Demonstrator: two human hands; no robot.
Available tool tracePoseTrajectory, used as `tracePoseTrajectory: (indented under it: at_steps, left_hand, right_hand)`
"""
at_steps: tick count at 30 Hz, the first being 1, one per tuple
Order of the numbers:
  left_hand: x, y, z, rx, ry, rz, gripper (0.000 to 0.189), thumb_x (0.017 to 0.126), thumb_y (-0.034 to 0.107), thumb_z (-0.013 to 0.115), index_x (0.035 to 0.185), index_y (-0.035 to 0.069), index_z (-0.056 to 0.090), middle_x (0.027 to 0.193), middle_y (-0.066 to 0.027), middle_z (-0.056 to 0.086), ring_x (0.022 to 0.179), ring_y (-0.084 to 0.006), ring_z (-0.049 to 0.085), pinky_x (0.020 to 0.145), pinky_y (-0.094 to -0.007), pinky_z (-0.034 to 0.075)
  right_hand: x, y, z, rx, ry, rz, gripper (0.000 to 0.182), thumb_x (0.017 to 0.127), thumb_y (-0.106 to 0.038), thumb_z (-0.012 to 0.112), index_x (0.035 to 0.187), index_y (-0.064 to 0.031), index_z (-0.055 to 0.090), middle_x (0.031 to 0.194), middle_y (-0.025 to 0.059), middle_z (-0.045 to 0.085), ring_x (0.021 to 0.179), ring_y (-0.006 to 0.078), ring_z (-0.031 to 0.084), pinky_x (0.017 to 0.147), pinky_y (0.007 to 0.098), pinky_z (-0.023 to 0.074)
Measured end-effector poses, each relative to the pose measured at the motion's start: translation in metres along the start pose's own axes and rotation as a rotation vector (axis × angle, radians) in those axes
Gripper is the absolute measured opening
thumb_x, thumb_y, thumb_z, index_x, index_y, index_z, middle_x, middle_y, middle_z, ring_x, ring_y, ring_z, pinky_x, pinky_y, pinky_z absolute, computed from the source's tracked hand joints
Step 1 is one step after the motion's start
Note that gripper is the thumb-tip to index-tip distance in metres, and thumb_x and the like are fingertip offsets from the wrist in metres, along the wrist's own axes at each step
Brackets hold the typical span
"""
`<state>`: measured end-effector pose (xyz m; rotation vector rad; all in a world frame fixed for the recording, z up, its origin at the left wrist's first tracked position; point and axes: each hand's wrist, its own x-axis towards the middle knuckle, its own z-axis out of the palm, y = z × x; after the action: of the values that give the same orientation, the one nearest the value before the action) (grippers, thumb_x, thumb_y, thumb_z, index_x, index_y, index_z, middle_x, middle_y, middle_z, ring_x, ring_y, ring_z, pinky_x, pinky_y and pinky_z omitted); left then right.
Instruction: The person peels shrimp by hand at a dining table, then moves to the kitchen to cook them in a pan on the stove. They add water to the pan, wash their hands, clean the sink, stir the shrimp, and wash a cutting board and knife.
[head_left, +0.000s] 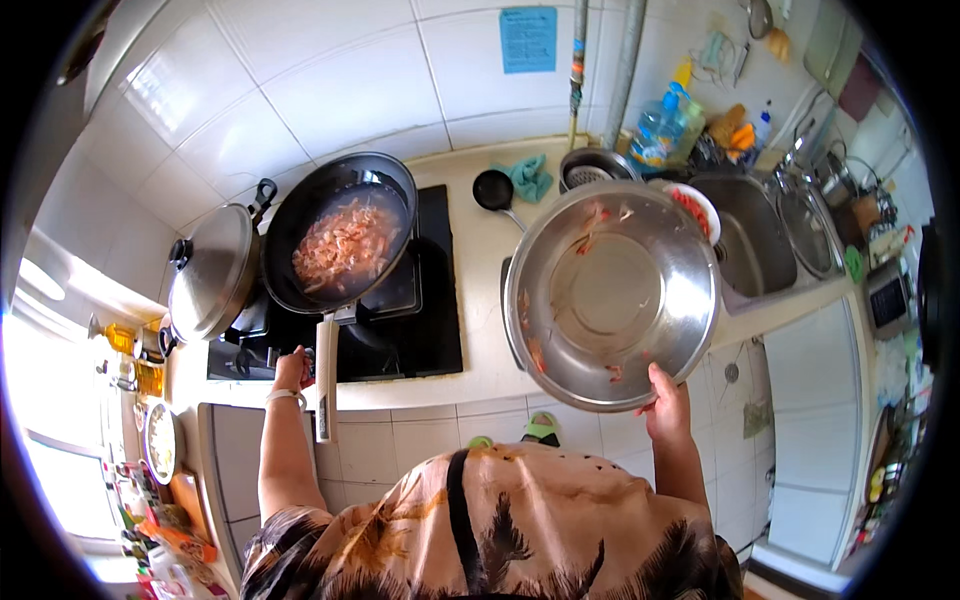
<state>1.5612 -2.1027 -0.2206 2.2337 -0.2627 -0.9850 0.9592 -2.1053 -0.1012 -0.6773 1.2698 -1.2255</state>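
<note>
My left hand (294, 367) is at the front of the black glass gas hob (420, 352), with its fingers curled around a control knob (310, 363); the fingers partly hide it. Above this hand, a black frying pan (394, 169) with a pale handle (328, 382) sits on the hob. Pinkish pieces of food (345, 247), meat or shrimp, lie in cloudy liquid inside the pan. My right hand (666, 409) grips the near rim of a wide stainless steel basin (607, 281), thumb inside. A few reddish scraps cling to the basin's wall.
A lidded steel pot (214, 274) stands left of the pan. Behind the basin are a black ladle (493, 190), a teal cloth (531, 178) and a steel pot with a strainer (589, 174). A white bowl (709, 202) of red pieces sits by the sink (757, 247).
</note>
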Motion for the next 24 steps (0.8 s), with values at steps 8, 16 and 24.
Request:
tracePoseTrajectory:
  at_steps: [8, 16, 24]
  left_hand:
    - [0.03, -0.021, -0.013, -0.085, -0.207, -0.026, 0.048, 0.089, 0.048, 0.048, 0.057, 0.013, 0.049, 0.044, 0.0025, 0.039, 0.038, -0.0125, 0.036, 0.046, -0.0363, 0.045]
    - [0.013, -0.008, -0.045, 1.218, 0.169, 1.045, 0.026, 0.083, 0.021, 0.057, 0.108, 0.013, 0.059, 0.077, -0.0167, 0.064, 0.074, -0.0331, 0.063, 0.066, -0.0429, 0.05]
    - [0.096, -0.025, -0.081, 1.267, 0.035, 1.0, 0.028, 0.087, 0.029, 0.048, 0.099, 0.006, 0.058, 0.085, -0.015, 0.063, 0.081, -0.0301, 0.063, 0.07, -0.0376, 0.051]
  right_hand:
    - [-0.065, 0.028, -0.008, 0.097, 0.184, -0.032, 0.035, 0.087, -0.021, 0.05, 0.114, 0.0008, 0.05, 0.082, 0.0067, 0.059, 0.052, 0.0125, 0.053, 0.038, 0.0241, 0.0386]
    - [-0.113, 0.063, -0.015, 0.174, 0.322, -0.012, 0.027, 0.087, -0.019, 0.049, 0.105, 0.0003, 0.051, 0.075, 0.0067, 0.058, 0.051, 0.0132, 0.052, 0.038, 0.0253, 0.0385]
    - [-0.127, 0.075, -0.047, 0.26, 0.56, 0.043, 0.021, 0.087, -0.021, 0.053, 0.095, -0.0016, 0.055, 0.068, 0.0041, 0.057, 0.045, 0.0117, 0.052, 0.033, 0.0224, 0.0371]
